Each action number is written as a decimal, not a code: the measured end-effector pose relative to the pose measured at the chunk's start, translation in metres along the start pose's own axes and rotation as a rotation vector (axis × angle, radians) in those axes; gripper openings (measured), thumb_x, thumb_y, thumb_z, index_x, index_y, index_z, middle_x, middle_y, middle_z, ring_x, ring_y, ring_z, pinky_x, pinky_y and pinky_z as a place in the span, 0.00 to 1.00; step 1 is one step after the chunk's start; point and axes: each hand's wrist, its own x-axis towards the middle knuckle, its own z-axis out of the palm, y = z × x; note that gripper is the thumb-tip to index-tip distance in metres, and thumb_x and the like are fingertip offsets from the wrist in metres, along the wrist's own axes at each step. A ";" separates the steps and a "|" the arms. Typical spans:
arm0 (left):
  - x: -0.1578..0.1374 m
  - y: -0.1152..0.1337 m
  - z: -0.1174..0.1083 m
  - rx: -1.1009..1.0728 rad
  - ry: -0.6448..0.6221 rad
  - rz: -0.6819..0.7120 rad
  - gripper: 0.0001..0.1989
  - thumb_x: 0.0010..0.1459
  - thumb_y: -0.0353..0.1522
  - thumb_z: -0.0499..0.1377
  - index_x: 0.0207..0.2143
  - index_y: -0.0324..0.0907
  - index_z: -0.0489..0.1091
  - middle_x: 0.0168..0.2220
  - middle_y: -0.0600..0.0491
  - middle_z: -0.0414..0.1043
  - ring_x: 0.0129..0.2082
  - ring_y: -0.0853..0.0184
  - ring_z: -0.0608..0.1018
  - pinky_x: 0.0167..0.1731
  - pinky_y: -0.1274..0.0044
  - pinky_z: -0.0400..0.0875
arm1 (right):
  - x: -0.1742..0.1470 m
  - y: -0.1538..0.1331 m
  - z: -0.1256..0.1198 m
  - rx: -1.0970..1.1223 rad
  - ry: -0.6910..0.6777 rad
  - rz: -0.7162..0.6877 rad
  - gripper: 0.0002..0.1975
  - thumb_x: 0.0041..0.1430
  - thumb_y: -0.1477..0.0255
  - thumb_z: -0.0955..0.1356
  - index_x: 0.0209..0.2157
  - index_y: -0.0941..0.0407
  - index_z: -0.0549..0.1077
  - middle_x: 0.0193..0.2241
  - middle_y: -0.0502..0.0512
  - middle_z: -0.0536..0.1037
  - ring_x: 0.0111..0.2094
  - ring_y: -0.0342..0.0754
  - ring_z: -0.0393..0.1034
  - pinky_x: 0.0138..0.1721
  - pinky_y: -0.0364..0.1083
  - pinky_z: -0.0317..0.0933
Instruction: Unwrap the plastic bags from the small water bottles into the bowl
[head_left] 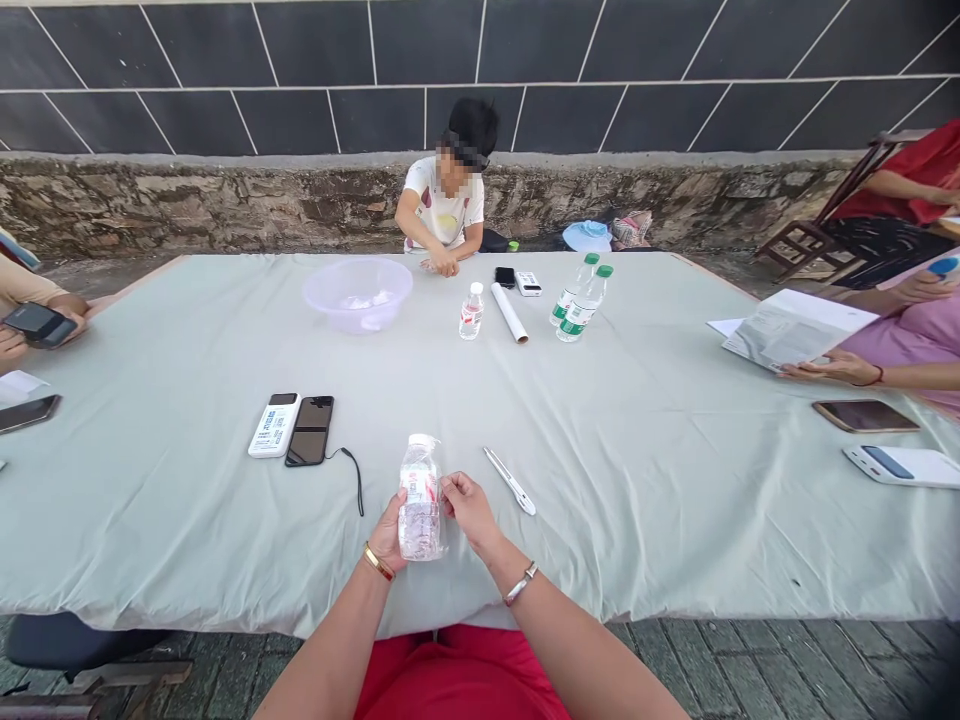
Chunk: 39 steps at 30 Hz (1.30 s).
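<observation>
Close in front of me, a clear plastic water bottle (421, 510) with a white cap and a red-and-white label stands roughly upright, its top leaning a little away. My left hand (390, 532) is wrapped round its lower left side. On the other side, my right hand (466, 503) has its fingers pinched together at the edge of the label; whether it grips the label or loose film there is too small to tell. A white utility knife or pen-like tool (510, 481) lies just right of my right hand.
A power bank (274, 426) and a folding phone (310, 432) lie left. Farther off are a purple basin (358, 318), a small bottle (471, 312), a white roll (510, 313) and two green-capped bottles (581, 318). A person (447, 205) sits opposite; others sit at both sides.
</observation>
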 end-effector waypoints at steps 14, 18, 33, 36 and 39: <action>0.005 -0.004 0.007 0.069 -0.044 0.003 0.16 0.53 0.38 0.62 0.42 0.39 0.70 0.38 0.48 0.76 0.43 0.58 0.77 0.46 0.69 0.68 | -0.011 -0.039 0.008 0.134 -0.016 -0.165 0.16 0.55 0.55 0.63 0.26 0.53 0.60 0.17 0.44 0.63 0.19 0.41 0.57 0.22 0.41 0.56; 0.006 -0.010 0.008 0.049 0.013 0.017 0.08 0.59 0.34 0.56 0.31 0.41 0.71 0.28 0.52 0.74 0.39 0.60 0.77 0.42 0.72 0.70 | -0.024 -0.050 0.022 -0.225 -0.214 -0.373 0.11 0.57 0.63 0.63 0.25 0.53 0.64 0.21 0.47 0.69 0.25 0.43 0.64 0.28 0.42 0.59; -0.006 0.003 0.034 0.094 -0.054 0.052 0.31 0.57 0.54 0.49 0.51 0.40 0.69 0.51 0.44 0.71 0.53 0.55 0.71 0.50 0.68 0.67 | 0.007 -0.006 -0.001 -0.183 0.017 -0.091 0.22 0.45 0.70 0.69 0.45 0.56 0.68 0.39 0.54 0.78 0.40 0.50 0.73 0.42 0.47 0.65; -0.012 0.007 0.031 0.204 0.134 0.239 0.27 0.58 0.51 0.52 0.51 0.44 0.68 0.56 0.46 0.67 0.57 0.56 0.66 0.46 0.72 0.67 | 0.004 -0.014 -0.003 -0.307 0.166 -0.112 0.28 0.45 0.67 0.70 0.50 0.55 0.65 0.42 0.55 0.77 0.41 0.52 0.72 0.45 0.50 0.64; -0.012 0.003 0.031 0.413 0.314 0.470 0.20 0.51 0.40 0.64 0.46 0.45 0.70 0.50 0.47 0.72 0.53 0.57 0.70 0.41 0.75 0.67 | 0.001 -0.017 -0.002 -0.416 0.286 -0.116 0.34 0.47 0.62 0.70 0.56 0.55 0.60 0.49 0.58 0.74 0.48 0.54 0.70 0.49 0.51 0.62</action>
